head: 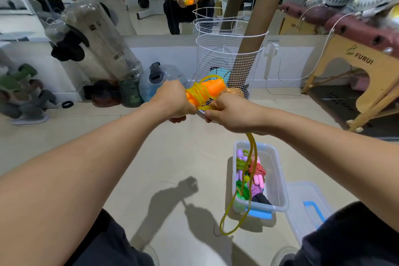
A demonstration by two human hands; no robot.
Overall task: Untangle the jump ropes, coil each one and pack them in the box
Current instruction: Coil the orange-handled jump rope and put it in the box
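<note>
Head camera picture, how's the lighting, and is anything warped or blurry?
Head view: bright indoor light throws sharp shadows of the arms and rope on the floor; the wide lens bends the edges of the picture; the left hand, right hand and orange handles are sharp; the box is clear.

Single head-worn view, facing forward and down, close over both forearms, floor and mirrored wall [151, 6] beyond

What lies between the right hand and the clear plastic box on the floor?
Head view: a hanging loop of yellow translucent jump rope runs from the right hand down across the clear plastic box; nothing else.
</note>
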